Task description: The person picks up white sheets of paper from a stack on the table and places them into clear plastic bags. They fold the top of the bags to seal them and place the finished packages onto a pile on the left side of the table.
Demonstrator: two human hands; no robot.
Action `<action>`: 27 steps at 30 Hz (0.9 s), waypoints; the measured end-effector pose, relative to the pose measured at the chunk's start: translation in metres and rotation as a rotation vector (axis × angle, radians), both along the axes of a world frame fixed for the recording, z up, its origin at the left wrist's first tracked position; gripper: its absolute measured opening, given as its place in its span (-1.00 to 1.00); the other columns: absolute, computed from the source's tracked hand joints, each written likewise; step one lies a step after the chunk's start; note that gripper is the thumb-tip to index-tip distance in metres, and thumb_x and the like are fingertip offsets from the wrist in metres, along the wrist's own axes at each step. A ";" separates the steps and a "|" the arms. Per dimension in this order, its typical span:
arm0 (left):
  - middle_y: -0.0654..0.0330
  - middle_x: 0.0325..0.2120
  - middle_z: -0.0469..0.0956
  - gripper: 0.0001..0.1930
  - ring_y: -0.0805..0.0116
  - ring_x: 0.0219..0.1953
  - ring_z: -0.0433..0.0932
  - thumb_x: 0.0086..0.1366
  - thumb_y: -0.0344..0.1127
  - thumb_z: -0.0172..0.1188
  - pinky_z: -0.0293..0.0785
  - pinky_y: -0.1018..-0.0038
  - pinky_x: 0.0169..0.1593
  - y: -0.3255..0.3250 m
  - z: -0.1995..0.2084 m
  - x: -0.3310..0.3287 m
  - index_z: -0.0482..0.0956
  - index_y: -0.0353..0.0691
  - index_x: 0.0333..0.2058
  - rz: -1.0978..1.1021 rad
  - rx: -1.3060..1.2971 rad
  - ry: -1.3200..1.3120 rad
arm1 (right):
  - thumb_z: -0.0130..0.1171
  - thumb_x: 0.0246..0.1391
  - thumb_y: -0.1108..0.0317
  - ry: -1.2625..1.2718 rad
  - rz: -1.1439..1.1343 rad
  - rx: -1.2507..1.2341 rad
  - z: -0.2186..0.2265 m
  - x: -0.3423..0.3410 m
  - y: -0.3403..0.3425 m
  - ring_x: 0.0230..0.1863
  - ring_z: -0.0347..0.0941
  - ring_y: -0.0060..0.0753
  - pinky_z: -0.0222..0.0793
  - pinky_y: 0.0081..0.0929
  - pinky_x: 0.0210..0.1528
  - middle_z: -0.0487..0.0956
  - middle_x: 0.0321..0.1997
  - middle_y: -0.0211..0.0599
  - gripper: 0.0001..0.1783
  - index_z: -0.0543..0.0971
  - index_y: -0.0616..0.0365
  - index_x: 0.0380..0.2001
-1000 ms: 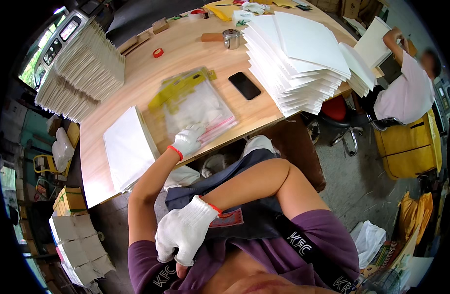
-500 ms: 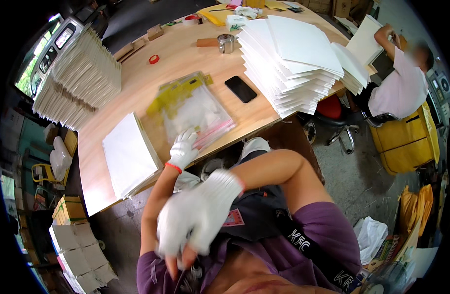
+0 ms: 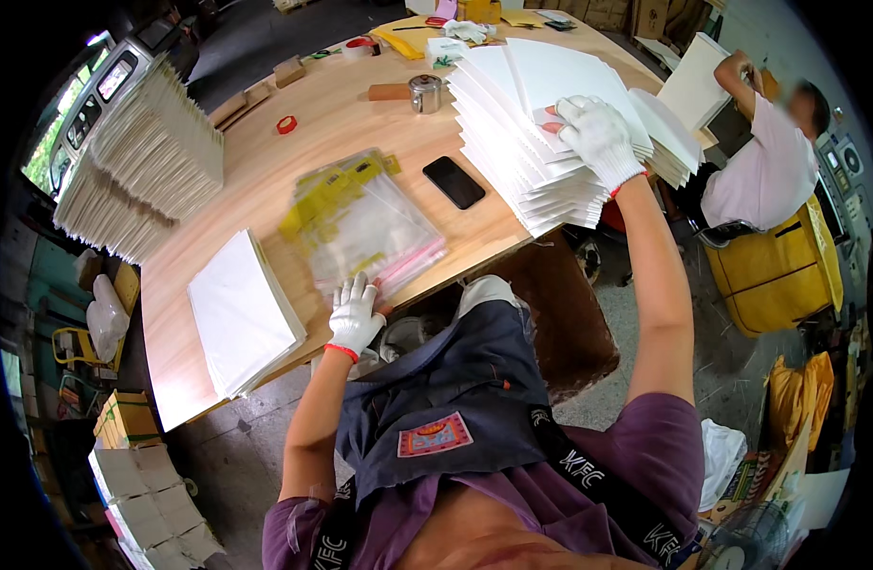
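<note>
My left hand (image 3: 356, 315), in a white knit glove with a red cuff, lies with its fingers apart on the near edge of a pile of clear plastic bags (image 3: 375, 223). The bags have yellow printed areas and a pink strip along the near edge. My right hand (image 3: 596, 141), gloved the same way with bare fingertips showing, rests on top of a tall, fanned stack of white paper sheets (image 3: 522, 138) at the right. Its fingers look spread over the top sheet, with nothing lifted. A lower stack of white sheets (image 3: 242, 309) lies left of the bags.
A black phone (image 3: 454, 182) lies between bags and tall stack. Behind are a metal cup (image 3: 425, 94), a red tape roll (image 3: 286, 124) and a tissue pack (image 3: 446, 51). A tall paper pile (image 3: 156, 157) stands far left. A person (image 3: 764, 157) sits at the right.
My right hand has swung from in front of my chest out to the tall white stack. My left hand stays at the bags' near edge.
</note>
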State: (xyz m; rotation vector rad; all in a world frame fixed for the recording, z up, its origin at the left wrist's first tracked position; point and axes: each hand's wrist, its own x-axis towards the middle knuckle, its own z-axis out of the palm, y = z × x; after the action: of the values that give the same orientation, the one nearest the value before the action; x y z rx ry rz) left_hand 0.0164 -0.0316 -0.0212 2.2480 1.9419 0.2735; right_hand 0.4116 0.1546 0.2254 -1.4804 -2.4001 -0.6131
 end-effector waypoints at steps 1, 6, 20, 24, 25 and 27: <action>-0.02 0.24 0.16 -0.46 -0.12 0.27 0.10 0.05 -0.09 0.22 -0.01 0.03 0.30 -0.001 -0.001 0.000 0.40 -0.14 0.02 -0.006 0.013 -0.007 | 0.03 0.04 0.16 0.008 0.068 0.052 -0.001 0.002 0.003 -0.13 0.44 -0.26 0.36 -0.29 -0.08 0.55 -0.24 -0.34 -0.73 0.51 0.06 -0.25; -0.03 0.15 0.27 -0.53 -0.11 0.19 0.22 0.06 -0.14 0.22 0.11 0.04 0.23 -0.002 -0.004 -0.009 0.44 -0.15 -0.04 -0.026 0.137 -0.059 | 0.16 0.00 0.30 0.237 0.346 0.399 0.005 0.013 -0.019 -0.34 0.46 -0.12 0.35 -0.29 -0.22 0.55 -0.40 -0.22 -0.84 0.55 0.17 -0.40; 0.21 -0.19 0.48 -0.60 0.13 -0.08 0.48 -0.06 -0.35 0.25 0.52 0.23 -0.16 0.028 0.017 -0.014 0.48 0.00 -0.16 0.286 -0.021 0.156 | -0.11 0.22 -0.16 2.188 -0.169 -0.778 -0.051 0.041 -0.080 -0.64 0.38 -0.52 0.14 -0.69 -0.76 0.55 -0.49 -0.19 -0.51 0.39 0.11 -0.31; 0.20 -0.18 0.46 -0.57 0.11 -0.10 0.48 -0.05 -0.36 0.27 0.53 0.20 -0.19 0.033 0.005 -0.022 0.46 0.03 -0.13 0.261 0.040 0.126 | 0.12 0.13 0.32 2.034 -0.098 -0.397 -0.054 0.060 -0.052 -0.65 0.36 -0.50 0.25 -0.62 -0.77 0.53 -0.41 -0.31 -0.82 0.42 0.09 -0.23; 0.20 -0.18 0.46 -0.58 0.11 -0.11 0.49 -0.04 -0.37 0.26 0.53 0.20 -0.20 0.029 0.002 -0.024 0.46 0.04 -0.13 0.255 0.058 0.106 | 0.11 0.13 0.34 1.995 -0.061 -0.362 -0.052 0.057 -0.055 -0.65 0.35 -0.51 0.22 -0.64 -0.77 0.53 -0.41 -0.32 -0.84 0.42 0.08 -0.23; 0.20 -0.19 0.47 -0.59 0.09 -0.13 0.50 -0.03 -0.38 0.23 0.53 0.20 -0.21 0.024 0.002 -0.024 0.45 0.05 -0.14 0.257 0.077 0.058 | 0.08 0.13 0.40 1.971 0.357 -0.516 -0.062 0.073 -0.064 -0.57 0.39 -0.55 0.24 -0.67 -0.74 0.53 -0.34 -0.31 -0.83 0.42 0.09 -0.19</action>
State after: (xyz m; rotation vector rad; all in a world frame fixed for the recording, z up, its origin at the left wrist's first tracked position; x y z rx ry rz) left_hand -0.0080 -0.0081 -0.0196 2.0688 2.2905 0.3225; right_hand 0.4843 0.0902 0.1635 -0.7633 -0.9892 1.1405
